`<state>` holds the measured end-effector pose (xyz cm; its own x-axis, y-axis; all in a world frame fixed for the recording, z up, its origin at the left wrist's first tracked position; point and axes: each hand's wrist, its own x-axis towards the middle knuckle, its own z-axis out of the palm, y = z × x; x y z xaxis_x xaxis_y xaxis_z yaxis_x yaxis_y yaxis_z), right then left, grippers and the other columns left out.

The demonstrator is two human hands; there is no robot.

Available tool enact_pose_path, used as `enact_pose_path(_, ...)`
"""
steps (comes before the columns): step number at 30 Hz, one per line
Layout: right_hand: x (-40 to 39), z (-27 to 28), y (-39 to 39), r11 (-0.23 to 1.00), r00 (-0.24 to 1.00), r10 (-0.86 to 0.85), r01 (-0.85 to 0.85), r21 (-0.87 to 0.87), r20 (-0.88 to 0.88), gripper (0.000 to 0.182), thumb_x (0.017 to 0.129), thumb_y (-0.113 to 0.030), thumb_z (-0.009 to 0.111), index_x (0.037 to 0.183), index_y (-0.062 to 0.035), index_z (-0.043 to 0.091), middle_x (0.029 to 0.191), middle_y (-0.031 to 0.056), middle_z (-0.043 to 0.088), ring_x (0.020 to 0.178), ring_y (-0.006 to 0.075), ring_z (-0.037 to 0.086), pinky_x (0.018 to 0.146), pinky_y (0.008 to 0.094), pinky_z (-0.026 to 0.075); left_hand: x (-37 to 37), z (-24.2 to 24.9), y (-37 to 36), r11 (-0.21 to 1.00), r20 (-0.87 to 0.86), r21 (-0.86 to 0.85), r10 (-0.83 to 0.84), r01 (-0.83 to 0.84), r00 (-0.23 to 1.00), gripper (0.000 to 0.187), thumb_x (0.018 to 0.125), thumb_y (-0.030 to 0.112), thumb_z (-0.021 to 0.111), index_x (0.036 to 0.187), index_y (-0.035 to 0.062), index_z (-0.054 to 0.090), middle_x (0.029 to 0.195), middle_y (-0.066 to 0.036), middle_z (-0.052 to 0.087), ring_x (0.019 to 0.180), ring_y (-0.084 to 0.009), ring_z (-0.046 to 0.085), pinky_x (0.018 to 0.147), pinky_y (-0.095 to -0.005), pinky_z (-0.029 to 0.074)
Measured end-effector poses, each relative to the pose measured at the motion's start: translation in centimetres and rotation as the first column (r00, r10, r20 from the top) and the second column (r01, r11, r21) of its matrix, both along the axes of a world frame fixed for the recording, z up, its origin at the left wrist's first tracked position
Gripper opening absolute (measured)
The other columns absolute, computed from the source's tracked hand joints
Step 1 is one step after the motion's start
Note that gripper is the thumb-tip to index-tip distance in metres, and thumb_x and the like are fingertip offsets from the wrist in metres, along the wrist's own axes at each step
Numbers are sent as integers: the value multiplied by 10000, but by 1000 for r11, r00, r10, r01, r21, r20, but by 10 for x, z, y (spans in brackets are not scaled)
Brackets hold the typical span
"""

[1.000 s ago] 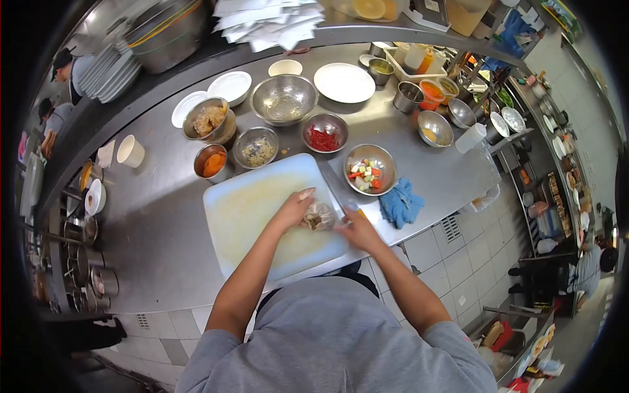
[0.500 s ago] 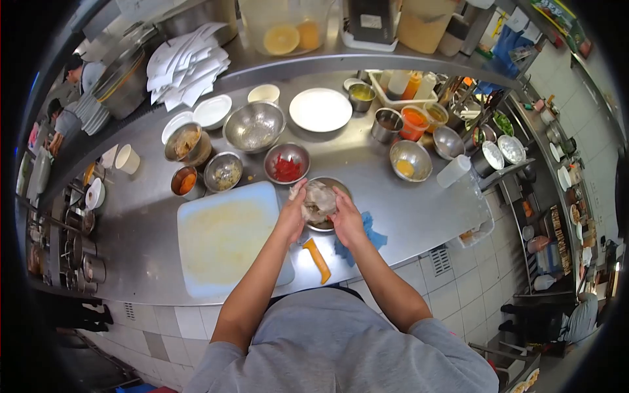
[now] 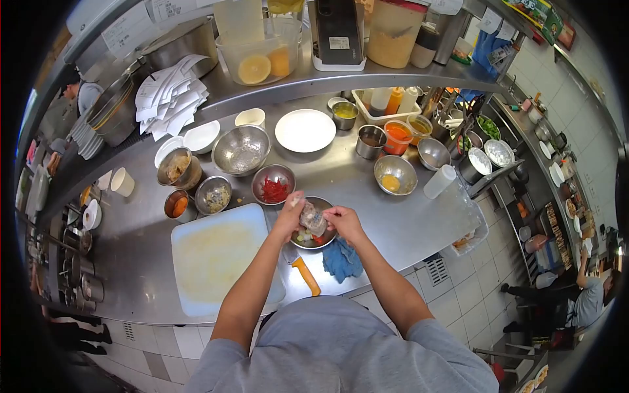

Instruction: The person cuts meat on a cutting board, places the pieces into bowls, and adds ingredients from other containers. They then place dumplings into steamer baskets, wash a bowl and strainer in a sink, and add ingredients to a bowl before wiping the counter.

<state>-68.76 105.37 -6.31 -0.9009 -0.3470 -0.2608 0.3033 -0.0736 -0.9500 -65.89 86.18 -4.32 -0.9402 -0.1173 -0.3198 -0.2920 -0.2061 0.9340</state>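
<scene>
A clear plastic bag [image 3: 313, 219] hangs between my two hands, above a metal bowl [image 3: 303, 243] with light and red pieces in it. My left hand [image 3: 289, 216] is closed around the bag's left side. On the right, my right hand [image 3: 344, 221] pinches the bag's edge. What the bag contains is too small to tell. A bowl of red strips [image 3: 274, 188] stands just behind my left hand. Nearer to me lie an orange-handled knife [image 3: 306, 276] and a crumpled blue cloth [image 3: 342, 259], with the white cutting board [image 3: 219, 259] to their left.
Metal bowls, a white plate [image 3: 305, 130] and small containers stand along the back. A bowl with a yolk [image 3: 395, 175] and a squeeze bottle [image 3: 439, 182] are at the right. An upper shelf [image 3: 295, 87] crosses behind. Co-workers are at both sides, one at right [image 3: 593, 298].
The view has shifted. My hands have drawn the bag into a narrower shape, and more of the bowl's contents shows under it. My right hand has changed to a pinch.
</scene>
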Motion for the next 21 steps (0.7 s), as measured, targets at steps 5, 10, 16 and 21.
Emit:
enact_pose_path(5,-9,26,-31,984,993,68,-50,171,-100,127,929,-103,657,996,2,684,806,47,660,623,97,585,593,236,497,-19,-37,3,935,-301,-346,-191,80,934,374,1011,120,457,1384,102,476,1190,-75,606,1032,-150,581,906,-281,461)
enact_pose_path(10,-26,42,-71,993,997,-29,21,-119,-69,131,948,-99,638,1016,13,653,762,40,623,624,112,577,599,255,508,-11,-43,-3,940,-344,-338,-81,-43,935,408,965,78,469,1373,69,489,1254,-203,612,1187,-289,582,1010,-356,425)
enact_pose_path(16,-40,69,-87,945,999,-42,35,-324,-15,163,971,-93,604,1077,25,639,783,40,604,667,112,581,628,258,516,-12,-10,-22,966,-393,-255,-145,44,908,382,979,86,485,1359,46,507,1197,-141,639,1132,-234,604,966,-305,447)
enact_pose_path(21,-44,110,-78,976,984,-50,11,-218,-174,198,964,-117,612,1125,-10,657,833,29,615,725,115,592,675,256,513,-24,30,-36,988,-320,-139,-107,65,941,326,1025,257,496,1291,79,558,990,-29,663,785,-118,632,606,-245,487)
